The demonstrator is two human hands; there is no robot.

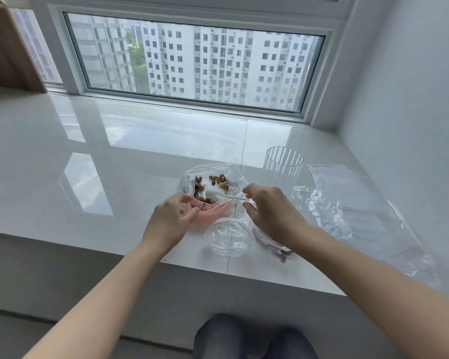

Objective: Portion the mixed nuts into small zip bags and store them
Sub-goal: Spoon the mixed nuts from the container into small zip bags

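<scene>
Head camera: a person seated at a glossy white tiled worktop (114,151) under a wide window (192,60) portions mixed nuts and raisins (213,183) out of a shallow pink bowl (213,209), which sits inside a crumpled clear bag near the worktop's front edge. The left hand (171,216) curls its fingers on the bowl's near rim, its grip steadying the dish. The right hand (267,211) pinches the handle of a clear plastic spoon (228,196) between thumb and fingertips, the scoop end resting among the nuts.

An empty small zip bag with a red seal line (228,239) lies just in front of the bowl, and a second bag holding nuts (278,248) lies partly under the right wrist. To do this step well, the spoon probably needs a level, modest load and the empty bag's mouth held wide before tipping, since loose nuts would skitter on the slick tile.

A ribbed clear glass tumbler (283,165) stands behind the right hand; spare flat zip bags (360,203) spread toward the worktop's right edge by the white wall. Apartment towers fill the window.
</scene>
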